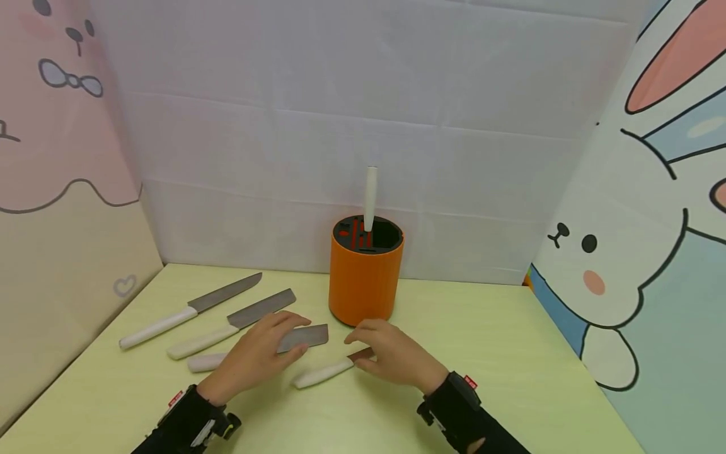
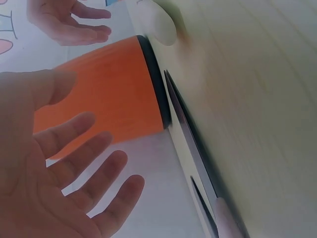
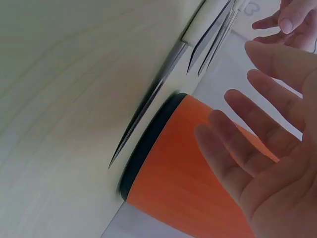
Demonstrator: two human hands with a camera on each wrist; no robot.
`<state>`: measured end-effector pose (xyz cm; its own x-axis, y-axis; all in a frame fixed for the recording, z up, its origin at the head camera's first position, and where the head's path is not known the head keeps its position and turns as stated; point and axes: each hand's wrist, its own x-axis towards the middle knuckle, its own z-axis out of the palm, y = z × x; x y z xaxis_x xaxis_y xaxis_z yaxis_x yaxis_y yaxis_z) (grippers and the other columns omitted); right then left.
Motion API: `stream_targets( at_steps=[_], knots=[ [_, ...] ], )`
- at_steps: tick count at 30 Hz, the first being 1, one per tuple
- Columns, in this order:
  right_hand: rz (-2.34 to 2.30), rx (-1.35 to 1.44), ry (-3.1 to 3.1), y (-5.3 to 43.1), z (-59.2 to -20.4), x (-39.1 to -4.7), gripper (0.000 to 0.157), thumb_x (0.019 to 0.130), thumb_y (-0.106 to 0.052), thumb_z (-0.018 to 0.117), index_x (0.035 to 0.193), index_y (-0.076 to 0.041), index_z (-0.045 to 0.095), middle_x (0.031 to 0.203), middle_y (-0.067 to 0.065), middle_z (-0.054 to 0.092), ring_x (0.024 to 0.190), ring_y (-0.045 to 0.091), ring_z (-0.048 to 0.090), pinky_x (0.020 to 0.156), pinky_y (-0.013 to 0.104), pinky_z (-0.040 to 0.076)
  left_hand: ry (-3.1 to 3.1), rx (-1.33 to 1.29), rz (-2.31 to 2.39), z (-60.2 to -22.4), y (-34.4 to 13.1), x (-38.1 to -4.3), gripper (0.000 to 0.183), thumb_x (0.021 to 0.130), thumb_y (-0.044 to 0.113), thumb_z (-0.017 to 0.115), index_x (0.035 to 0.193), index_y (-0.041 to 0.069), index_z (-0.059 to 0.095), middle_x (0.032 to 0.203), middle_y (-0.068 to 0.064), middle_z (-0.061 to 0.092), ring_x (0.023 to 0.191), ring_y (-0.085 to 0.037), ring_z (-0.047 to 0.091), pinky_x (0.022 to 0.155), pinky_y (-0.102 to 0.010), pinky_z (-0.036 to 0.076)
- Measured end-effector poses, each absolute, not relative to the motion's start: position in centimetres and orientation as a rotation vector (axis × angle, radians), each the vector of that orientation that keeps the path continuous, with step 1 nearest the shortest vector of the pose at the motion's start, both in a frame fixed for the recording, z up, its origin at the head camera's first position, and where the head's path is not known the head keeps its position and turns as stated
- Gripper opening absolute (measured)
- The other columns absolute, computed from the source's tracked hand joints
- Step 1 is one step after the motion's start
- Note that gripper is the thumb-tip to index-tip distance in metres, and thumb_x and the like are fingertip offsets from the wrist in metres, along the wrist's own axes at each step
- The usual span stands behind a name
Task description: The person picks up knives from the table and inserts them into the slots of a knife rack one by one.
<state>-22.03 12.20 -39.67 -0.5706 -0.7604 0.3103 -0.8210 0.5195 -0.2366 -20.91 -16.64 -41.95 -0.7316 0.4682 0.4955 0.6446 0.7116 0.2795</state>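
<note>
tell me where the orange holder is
In the head view, the orange holder stands centrally before the white backdrop, right of three knives, beyond the right hand.

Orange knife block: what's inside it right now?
One white handle sticks up from the black slotted top of the orange knife block. Whatever continues below that handle is hidden inside; the walls and top cover the rest of the interior.

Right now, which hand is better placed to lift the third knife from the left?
Likely the left hand: it holds nothing and hovers over the third knife, covering part of it. The right hand is farther off, by the short knife.
</note>
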Motion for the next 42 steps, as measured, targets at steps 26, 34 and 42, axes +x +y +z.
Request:
stream_targets(
  at_steps=[26, 34, 42],
  knots=[
    [0.298, 1.509, -2.666, 7.1, -42.5, -23.2, 0.024, 0.079, -0.009, 0.076, 0.099, -0.02, 0.072, 0.089, -0.01, 0.062, 0.077, -0.002, 0.051, 0.072, 0.012, 0.044, -2.534, -0.867, -0.628, -41.9, -17.1, -20.9, 0.041, 0.087, 0.018, 0.069, 0.125, 0.026, 0.056, 0.125, 0.007, 0.054, 0.115, -0.018, 0.049, 0.089, -0.042, 0.047],
    [0.252, 1.499, -2.724, 7.7, -42.2, -23.4, 0.02, 0.081, -0.014, 0.078, 0.099, -0.02, 0.072, 0.088, -0.009, 0.061, 0.076, -0.002, 0.051, 0.07, 0.012, 0.044, -2.536, -0.866, -0.631, -41.9, -17.1, -21.0, 0.04, 0.087, 0.018, 0.068, 0.124, 0.026, 0.057, 0.125, 0.009, 0.054, 0.116, -0.018, 0.048, 0.09, -0.042, 0.046],
    [0.3, 1.475, -2.749, 9.6, -41.4, -23.6, 0.022, 0.082, -0.014, 0.077, 0.102, -0.018, 0.07, 0.094, -0.008, 0.062, 0.083, 0.001, 0.054, 0.075, 0.013, 0.045, -2.544, -0.861, -0.629, -41.9, -17.2, -21.0, 0.04, 0.087, 0.019, 0.069, 0.125, 0.026, 0.056, 0.125, 0.01, 0.053, 0.117, -0.018, 0.047, 0.091, -0.042, 0.046]
  ],
)
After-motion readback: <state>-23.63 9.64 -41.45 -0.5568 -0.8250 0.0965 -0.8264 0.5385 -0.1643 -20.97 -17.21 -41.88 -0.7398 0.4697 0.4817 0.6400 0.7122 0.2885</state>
